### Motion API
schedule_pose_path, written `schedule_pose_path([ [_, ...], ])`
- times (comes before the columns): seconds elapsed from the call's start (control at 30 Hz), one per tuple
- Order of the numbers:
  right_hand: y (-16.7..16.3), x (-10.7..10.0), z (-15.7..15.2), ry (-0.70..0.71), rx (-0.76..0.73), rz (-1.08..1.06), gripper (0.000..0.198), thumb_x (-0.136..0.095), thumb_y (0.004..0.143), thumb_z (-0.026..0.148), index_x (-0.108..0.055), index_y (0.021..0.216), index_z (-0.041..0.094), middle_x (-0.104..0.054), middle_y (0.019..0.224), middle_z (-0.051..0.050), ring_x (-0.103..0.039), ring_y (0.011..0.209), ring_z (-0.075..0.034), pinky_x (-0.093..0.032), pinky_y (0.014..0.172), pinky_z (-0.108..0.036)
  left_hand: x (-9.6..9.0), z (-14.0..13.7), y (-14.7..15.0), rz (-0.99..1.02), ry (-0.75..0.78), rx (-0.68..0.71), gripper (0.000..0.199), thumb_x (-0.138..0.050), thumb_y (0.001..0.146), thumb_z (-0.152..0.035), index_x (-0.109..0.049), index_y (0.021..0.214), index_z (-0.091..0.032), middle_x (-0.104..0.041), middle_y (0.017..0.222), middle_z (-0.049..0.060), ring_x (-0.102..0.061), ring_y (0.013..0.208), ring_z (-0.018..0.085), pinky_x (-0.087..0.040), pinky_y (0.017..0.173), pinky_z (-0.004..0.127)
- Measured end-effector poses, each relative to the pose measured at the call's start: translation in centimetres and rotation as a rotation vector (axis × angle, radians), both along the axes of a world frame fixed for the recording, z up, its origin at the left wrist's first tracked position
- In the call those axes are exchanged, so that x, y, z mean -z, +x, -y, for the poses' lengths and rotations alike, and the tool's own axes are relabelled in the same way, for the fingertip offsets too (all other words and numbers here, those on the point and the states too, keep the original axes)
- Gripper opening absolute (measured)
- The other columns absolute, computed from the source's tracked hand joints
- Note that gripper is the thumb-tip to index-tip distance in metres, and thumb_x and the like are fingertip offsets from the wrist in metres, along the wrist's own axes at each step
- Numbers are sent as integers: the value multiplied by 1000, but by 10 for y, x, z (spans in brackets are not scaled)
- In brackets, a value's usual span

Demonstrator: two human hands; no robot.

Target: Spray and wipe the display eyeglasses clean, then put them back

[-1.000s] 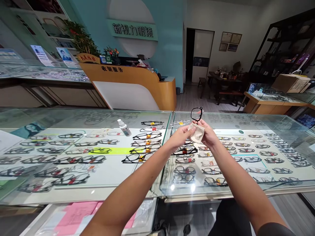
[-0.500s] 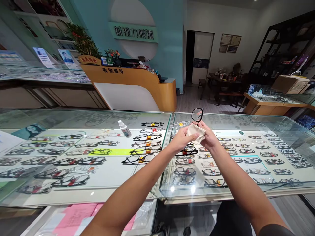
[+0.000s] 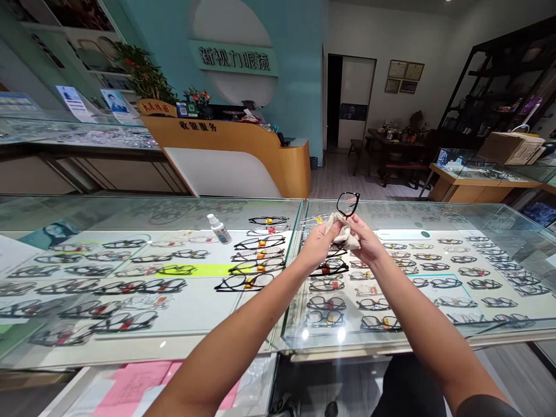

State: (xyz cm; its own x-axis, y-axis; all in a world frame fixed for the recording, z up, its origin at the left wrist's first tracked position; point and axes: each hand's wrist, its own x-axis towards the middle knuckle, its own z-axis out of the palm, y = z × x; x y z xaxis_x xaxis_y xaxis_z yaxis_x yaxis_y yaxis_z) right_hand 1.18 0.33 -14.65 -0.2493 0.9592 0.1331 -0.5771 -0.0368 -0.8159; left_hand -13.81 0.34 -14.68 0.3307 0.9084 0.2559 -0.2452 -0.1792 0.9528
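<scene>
Holding black glasses (image 3: 348, 204) | cloth (image 3: 341, 229) | display case (image 3: 174, 341): rows of frames

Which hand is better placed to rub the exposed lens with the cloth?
Left, probably. The left hand pinches the cloth just below the black glasses, while the right hand steadies them.
</scene>
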Motion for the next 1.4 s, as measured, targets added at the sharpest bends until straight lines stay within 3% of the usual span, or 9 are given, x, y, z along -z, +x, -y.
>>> schedule_pose_path([
  [0.2, 3, -4, -3, 20, 23, -27, 41, -98, 68, 47, -71, 88, 24, -81, 100, 1, -75, 85, -15, -63, 79, -26, -5, 0, -6, -34, -9, 165, 70, -84, 70, -78, -73, 95, -13, -64, 84, 2, -50, 76, 13, -40, 73, 26],
  [0.4, 0, -4, 1, 9, 42, -1, 35, -93, 76, 45, -67, 88, 25, -80, 106, -2, -75, 97, -18, -63, 89, -31, -9, 7, -3, -63, -62, 140, 68, -98, 58, -56, -71, 105, -14, -67, 91, 3, -54, 77, 14, -42, 72, 25],
  [0.53, -1, -3, 3, -14, 26, -7, 39, -96, 71, 41, -64, 85, 25, -81, 107, -1, -73, 82, -16, -61, 72, -26, -8, 10, 1, -68, -38, 41, 67, -93, 63, -66, -71, 99, -14, -63, 81, 1, -52, 72, 13, -41, 70, 26],
  [0.67, 0, -1, 2, -29, 26, -41, 38, -98, 68, 32, -66, 88, 25, -78, 84, 5, -65, 63, -10, -55, 59, -20, -6, 8, 0, -57, 8, -20, 76, -77, 71, -85, -70, 94, -13, -62, 79, 1, -51, 73, 14, -40, 71, 27],
  [0.8, 1, -3, 1, -22, 0, -53, 42, -99, 67, 39, -67, 91, 24, -80, 90, 3, -71, 72, -12, -60, 68, -22, -5, 1, -4, -77, 34, 49, 78, -71, 74, -89, -71, 91, -13, -61, 79, 2, -51, 76, 15, -41, 73, 28],
  [0.97, 2, -4, 1, 13, 16, 5, 36, -92, 76, 44, -65, 88, 25, -81, 105, -2, -76, 90, -18, -63, 79, -29, -5, 2, -5, -66, 22, 133, 74, -86, 69, -76, -71, 107, -14, -66, 90, 3, -56, 80, 15, -43, 73, 26],
  [1.2, -1, -2, 5, 11, -3, -14, 39, -96, 72, 37, -67, 96, 27, -80, 92, 3, -72, 73, -13, -61, 67, -23, -5, 8, -2, -73, 121, -36, 70, -74, 78, -84, -71, 91, -14, -64, 80, 2, -53, 74, 15, -44, 71, 28],
  [1.3, 0, -3, 4, 30, 21, -15, 33, -93, 77, 33, -67, 96, 27, -77, 87, 5, -71, 72, -11, -61, 69, -21, -2, 2, -3, -63, 75, -41, 75, -67, 78, -90, -70, 84, -15, -62, 72, 1, -52, 69, 15, -43, 68, 28],
  [1.4, 5, -9, 4, 68, 47, -2, 30, -92, 79, 38, -70, 96, 26, -78, 95, 3, -72, 81, -13, -62, 75, -24, 1, -7, -6, -21, -15, -60, 80, -69, 73, -92, -73, 87, -14, -69, 77, 4, -59, 73, 16, -47, 69, 28],
])
